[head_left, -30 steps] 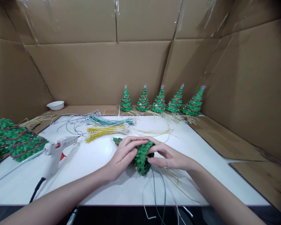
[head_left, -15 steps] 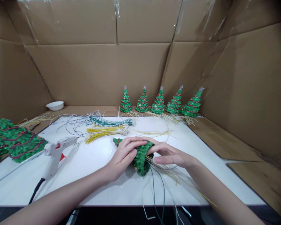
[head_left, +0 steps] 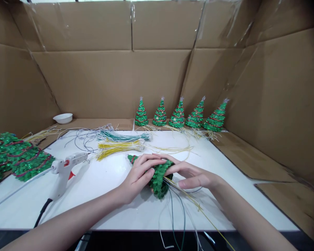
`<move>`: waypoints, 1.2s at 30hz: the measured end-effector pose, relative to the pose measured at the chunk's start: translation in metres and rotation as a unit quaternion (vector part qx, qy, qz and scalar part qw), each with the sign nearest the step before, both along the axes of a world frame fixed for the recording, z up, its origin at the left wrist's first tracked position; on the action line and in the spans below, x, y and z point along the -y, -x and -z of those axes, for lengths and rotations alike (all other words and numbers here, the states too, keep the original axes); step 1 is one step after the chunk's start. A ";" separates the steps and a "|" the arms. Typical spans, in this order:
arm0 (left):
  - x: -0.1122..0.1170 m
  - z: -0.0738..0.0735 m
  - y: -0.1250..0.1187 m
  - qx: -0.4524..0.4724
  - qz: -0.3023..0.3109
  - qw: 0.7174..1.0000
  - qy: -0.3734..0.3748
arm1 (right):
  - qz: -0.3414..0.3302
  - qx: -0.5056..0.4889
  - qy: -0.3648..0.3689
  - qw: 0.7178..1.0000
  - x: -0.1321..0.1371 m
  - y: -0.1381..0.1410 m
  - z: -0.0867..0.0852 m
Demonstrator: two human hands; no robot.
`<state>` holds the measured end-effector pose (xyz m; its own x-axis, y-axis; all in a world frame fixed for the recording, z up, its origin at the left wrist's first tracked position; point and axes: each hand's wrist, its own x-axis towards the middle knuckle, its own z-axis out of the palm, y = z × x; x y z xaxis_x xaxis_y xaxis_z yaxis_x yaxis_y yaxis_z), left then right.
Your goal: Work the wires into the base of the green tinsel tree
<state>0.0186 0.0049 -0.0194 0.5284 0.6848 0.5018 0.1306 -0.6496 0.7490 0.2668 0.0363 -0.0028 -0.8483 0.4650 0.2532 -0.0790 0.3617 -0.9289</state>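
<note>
A small green sequinned tree lies on its side on the white table, its tip pointing left. My left hand is wrapped over its upper part. My right hand sits at the tree's base, fingers pinched on the thin yellow and green wires that trail out of the base toward the near table edge.
A white glue gun rests at the left, cord running off the near edge. Bundles of yellow wires and green wires lie behind. Several finished trees stand at the back. More trees lie heaped left. A white bowl sits far left.
My right hand has slid right, away from the tree's base, drawing the wires out with it. The left hand stays on the tree.
</note>
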 end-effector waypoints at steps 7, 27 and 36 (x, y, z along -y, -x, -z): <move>-0.001 0.000 0.000 -0.002 -0.001 1.000 -0.009 | -0.019 -0.011 0.011 1.000 0.001 0.001 -0.002; 0.000 -0.001 0.001 0.004 0.017 1.000 0.005 | -0.067 -0.010 -0.002 0.998 -0.004 -0.002 0.002; 0.000 -0.001 0.002 -0.001 0.011 1.000 -0.004 | -0.048 -0.018 0.013 0.999 -0.006 -0.002 0.004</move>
